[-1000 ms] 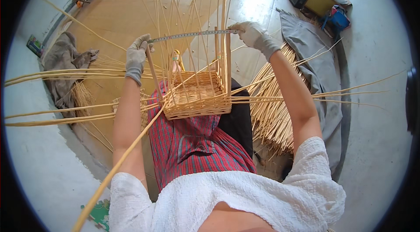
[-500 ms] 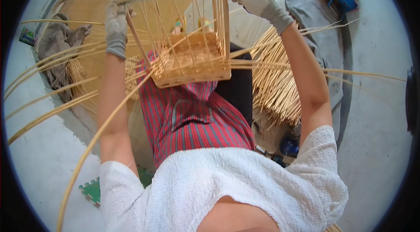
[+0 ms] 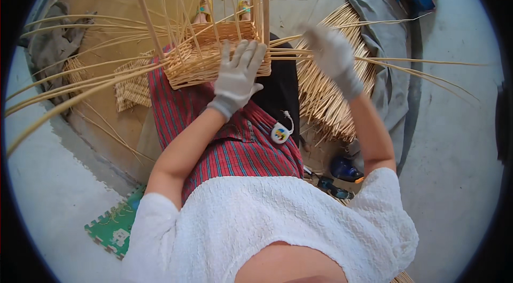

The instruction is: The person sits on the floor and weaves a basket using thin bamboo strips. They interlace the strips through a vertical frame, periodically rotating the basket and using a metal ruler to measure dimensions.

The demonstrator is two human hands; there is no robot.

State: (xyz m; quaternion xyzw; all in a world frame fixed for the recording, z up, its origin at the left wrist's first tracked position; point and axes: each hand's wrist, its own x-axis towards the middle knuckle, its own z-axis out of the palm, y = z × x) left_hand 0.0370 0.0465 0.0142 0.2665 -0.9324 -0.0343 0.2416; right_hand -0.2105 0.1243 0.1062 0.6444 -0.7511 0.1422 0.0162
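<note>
A part-woven wicker basket [image 3: 192,72] rests on my lap, its long upright stakes and loose rods sticking out to the sides. My left hand [image 3: 238,77], in a pale work glove with a grey cuff, lies on the basket's near right side with its fingers stretched out. Right of the basket, my gloved right hand [image 3: 331,56] is raised over the side rods and smeared by motion, so its fingers cannot be read. A small white tape measure [image 3: 279,132] with a white cord lies on my red striped apron [image 3: 246,168], below the left hand.
A thick bundle of cut rods [image 3: 336,91] lies on grey cloth [image 3: 377,91] at the right. Woven pieces [image 3: 131,88] lie on the floor at the left. A green foam mat [image 3: 115,224] is at the lower left, and a blue object [image 3: 344,169] sits near my right elbow.
The tape that spanned the stakes between both hands is gone from there; its white case now shows on my lap. My left hand came down onto the basket, and my right hand lowered.
</note>
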